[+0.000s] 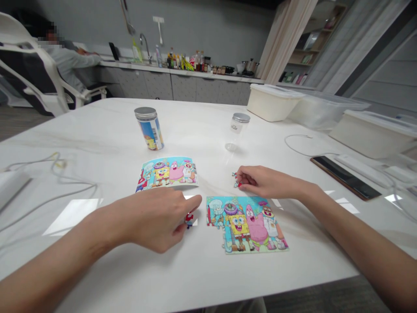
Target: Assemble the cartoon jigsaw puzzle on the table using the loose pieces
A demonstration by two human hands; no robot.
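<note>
On the white table lies a cartoon jigsaw puzzle [257, 226], mostly joined, with a gap at its lower left corner. My left hand [159, 217] is left of it, index finger stretched out and the other fingers curled. A small red and blue puzzle piece [189, 220] shows between its index finger and thumb, partly hidden. Beyond the puzzle's top edge, my right hand [254, 180] is closed, its fingertips pinching another puzzle piece [235, 179] that is partly covered. A curved picture card [171, 172] with the same scene rests behind my left hand.
A printed jar [150, 130] with a metal lid and a clear jar [237, 130] stand farther back. Storage boxes [273, 102] line the right side. A dark phone-like slab [345, 177] and cables lie at right, more cables [74, 184] at left. A person [70, 63] sits beyond.
</note>
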